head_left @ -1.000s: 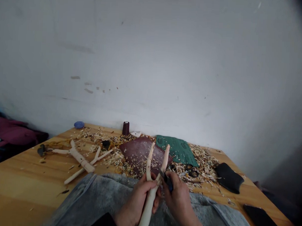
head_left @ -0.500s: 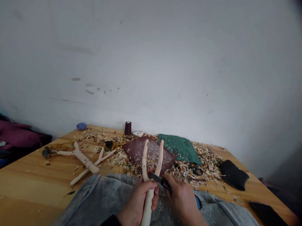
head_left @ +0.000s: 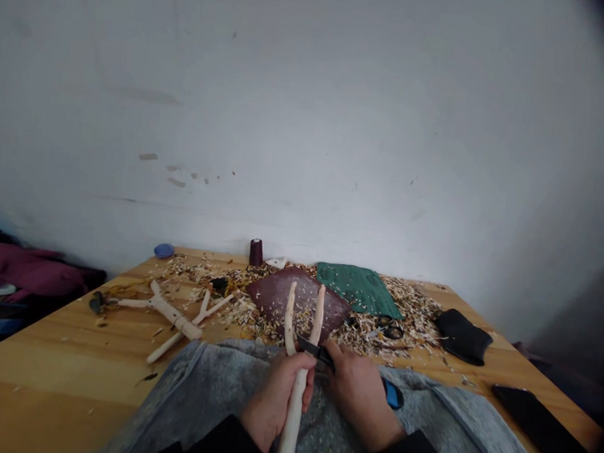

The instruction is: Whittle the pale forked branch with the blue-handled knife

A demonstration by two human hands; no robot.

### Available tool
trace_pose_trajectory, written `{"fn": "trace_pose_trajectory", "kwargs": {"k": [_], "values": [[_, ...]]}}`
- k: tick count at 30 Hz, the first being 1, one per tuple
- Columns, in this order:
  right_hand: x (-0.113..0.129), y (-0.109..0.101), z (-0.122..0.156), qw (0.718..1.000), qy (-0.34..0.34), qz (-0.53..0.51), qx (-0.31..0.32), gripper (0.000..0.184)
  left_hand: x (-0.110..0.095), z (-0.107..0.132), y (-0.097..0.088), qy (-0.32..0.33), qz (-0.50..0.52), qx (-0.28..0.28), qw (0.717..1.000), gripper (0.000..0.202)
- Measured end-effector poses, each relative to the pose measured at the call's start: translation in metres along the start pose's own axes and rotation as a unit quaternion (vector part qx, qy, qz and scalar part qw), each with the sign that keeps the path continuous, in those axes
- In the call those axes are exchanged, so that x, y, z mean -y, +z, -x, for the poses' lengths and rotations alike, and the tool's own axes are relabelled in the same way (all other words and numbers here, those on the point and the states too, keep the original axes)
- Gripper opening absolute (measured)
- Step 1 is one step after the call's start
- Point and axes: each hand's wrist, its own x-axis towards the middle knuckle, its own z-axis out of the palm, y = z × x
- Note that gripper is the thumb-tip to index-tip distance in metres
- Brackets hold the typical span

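your left hand (head_left: 273,404) is closed round the stem of the forked stick (head_left: 289,433), held upright over the grey cloth (head_left: 184,395) on your lap edge of the table (head_left: 51,356). your right hand (head_left: 359,404) is fisted on the blue-handled knife (head_left: 311,348), blade lying across the stick just below the fork. beyond: wood shavings (head_left: 408,314), a maroon sheet (head_left: 273,295) behind the prongs, green sheet (head_left: 354,285), scissors (head_left: 388,327), black pouch (head_left: 462,337) at right, two more forked sticks (head_left: 175,318) at left, thread spool (head_left: 255,251) by the wall.
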Motion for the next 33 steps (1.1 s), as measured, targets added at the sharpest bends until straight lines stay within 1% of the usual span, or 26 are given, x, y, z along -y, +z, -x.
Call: {"fn": "trace_pose_trajectory", "kwargs": {"k": [4,6,10,13,16,20,22,25,29,31,33], "values": [[0.001,0.003,-0.003,1.0,0.005,0.012,-0.001,0.028,-0.001,-0.001,0.001,-0.011,0.004,0.001,1.0,0.016],[-0.002,0.005,-0.007,1.0,0.016,0.019,-0.003,0.027,0.0,-0.002,0.001,-0.012,0.007,-0.001,1.0,0.014],[-0.022,0.007,-0.019,0.995,0.093,0.034,-0.016,0.023,0.003,-0.001,0.003,-0.014,0.009,0.002,1.0,0.01],[-0.034,0.003,-0.022,0.993,0.115,0.037,-0.021,0.022,0.004,0.0,0.003,-0.009,0.012,-0.004,1.0,0.011],[-0.029,0.001,-0.018,0.996,0.088,0.028,-0.02,0.023,0.001,-0.001,0.002,0.005,0.013,-0.025,1.0,0.013],[-0.008,0.001,-0.01,1.0,-0.001,-0.005,-0.011,0.021,-0.004,-0.001,0.0,0.021,-0.001,-0.046,0.999,0.013],[-0.001,0.001,-0.007,1.0,-0.021,-0.01,-0.004,0.021,-0.004,-0.001,0.0,0.019,-0.017,-0.051,0.998,0.015],[0.004,0.002,-0.005,1.0,-0.017,-0.009,-0.006,0.023,-0.003,0.0,0.002,0.016,-0.037,-0.053,0.998,0.017],[0.003,0.004,-0.006,1.0,-0.006,-0.004,-0.001,0.023,-0.002,0.002,0.002,0.015,-0.044,-0.053,0.997,0.013],[-0.001,0.004,-0.008,1.0,0.012,0.003,0.0,0.025,-0.002,0.003,0.003,0.012,-0.043,-0.048,0.998,0.008],[-0.007,0.003,-0.01,0.999,0.04,0.008,-0.008,0.027,-0.001,0.003,0.003,0.008,-0.037,-0.029,0.999,0.012]]}}
